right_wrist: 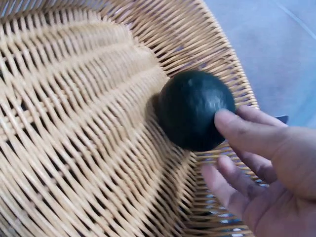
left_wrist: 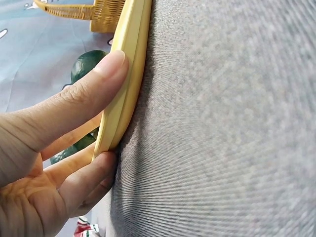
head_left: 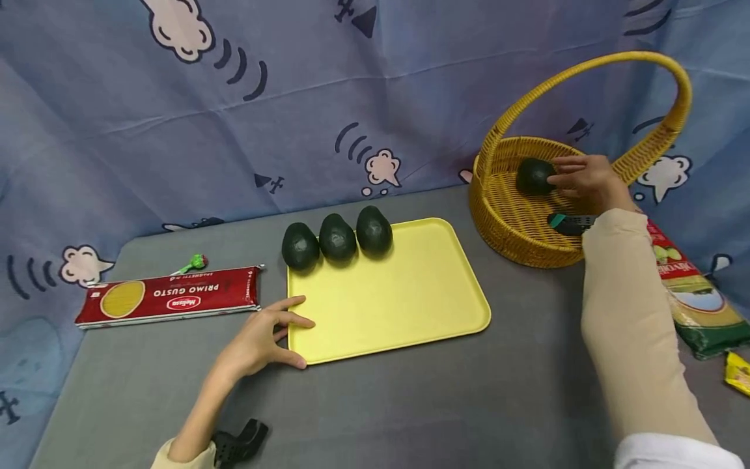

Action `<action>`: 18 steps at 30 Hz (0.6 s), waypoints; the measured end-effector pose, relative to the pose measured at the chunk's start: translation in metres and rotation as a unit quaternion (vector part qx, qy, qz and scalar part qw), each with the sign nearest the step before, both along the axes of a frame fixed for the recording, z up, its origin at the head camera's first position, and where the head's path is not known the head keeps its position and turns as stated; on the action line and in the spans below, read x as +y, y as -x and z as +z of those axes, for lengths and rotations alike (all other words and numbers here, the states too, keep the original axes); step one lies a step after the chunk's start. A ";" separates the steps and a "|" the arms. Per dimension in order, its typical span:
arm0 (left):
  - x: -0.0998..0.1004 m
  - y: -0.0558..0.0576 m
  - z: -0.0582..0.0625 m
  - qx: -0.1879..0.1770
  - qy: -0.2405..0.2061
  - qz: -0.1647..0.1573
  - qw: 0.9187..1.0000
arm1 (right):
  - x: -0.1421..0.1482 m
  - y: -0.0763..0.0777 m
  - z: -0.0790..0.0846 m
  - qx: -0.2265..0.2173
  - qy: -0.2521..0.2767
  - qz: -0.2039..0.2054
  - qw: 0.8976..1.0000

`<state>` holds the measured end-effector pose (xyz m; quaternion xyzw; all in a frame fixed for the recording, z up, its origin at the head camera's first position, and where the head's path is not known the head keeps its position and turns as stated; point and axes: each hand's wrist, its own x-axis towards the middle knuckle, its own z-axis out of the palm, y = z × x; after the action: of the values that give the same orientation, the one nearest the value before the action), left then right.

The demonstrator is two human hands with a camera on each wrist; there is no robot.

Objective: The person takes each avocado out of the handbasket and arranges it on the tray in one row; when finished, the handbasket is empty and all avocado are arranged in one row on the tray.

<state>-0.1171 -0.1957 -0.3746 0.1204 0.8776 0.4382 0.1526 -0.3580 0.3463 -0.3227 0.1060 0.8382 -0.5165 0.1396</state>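
Observation:
In the head view my left hand (head_left: 258,342) grips the near left corner of a yellow tray (head_left: 398,293). The left wrist view shows the thumb on one side of the tray's rim (left_wrist: 131,69) and fingers against the other. Three dark green avocados (head_left: 301,247) sit in a row along the tray's far left edge. My right hand (head_left: 588,179) is inside a yellow wicker basket (head_left: 498,225), beside a single avocado (head_left: 534,176). Up close, the thumb tip touches that avocado (right_wrist: 195,111); the other fingers are loosely bent and do not wrap round it.
Left of the tray lie a red spaghetti pack (head_left: 176,296) and a small green-wrapped lollipop (head_left: 198,261). A tall handle (head_left: 586,64) arches over the basket. Right of my sleeve are a red and green bag (head_left: 697,293) and a small yellow packet (head_left: 738,373). A blue patterned cloth hangs behind.

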 end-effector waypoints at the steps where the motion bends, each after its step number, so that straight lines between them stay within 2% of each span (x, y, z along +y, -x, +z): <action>1: 0.000 0.000 0.000 0.001 -0.001 0.000 1.000 | -0.002 0.000 0.000 -0.003 -0.004 0.000 1.000; 4: 0.000 0.000 -0.001 0.003 -0.002 0.001 1.000 | -0.008 0.002 -0.002 -0.010 -0.010 0.015 1.000; 5: 0.000 0.000 -0.001 0.003 -0.002 0.002 1.000 | -0.009 0.003 -0.002 -0.006 -0.037 0.034 0.999; 8: 0.000 0.000 -0.002 0.001 -0.003 0.000 1.000 | -0.013 0.005 -0.004 -0.017 -0.044 0.075 0.996; 10: 0.000 0.002 -0.002 0.002 -0.001 -0.002 1.000 | -0.014 0.006 -0.006 -0.025 -0.035 0.083 0.996; 18: -0.002 0.002 -0.001 0.010 0.013 -0.004 1.000 | -0.014 -0.003 -0.006 -0.063 0.017 0.023 0.998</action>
<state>-0.1192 -0.1973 -0.3760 0.1264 0.8842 0.4248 0.1475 -0.3550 0.3325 -0.3283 0.1165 0.8210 -0.5199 0.2055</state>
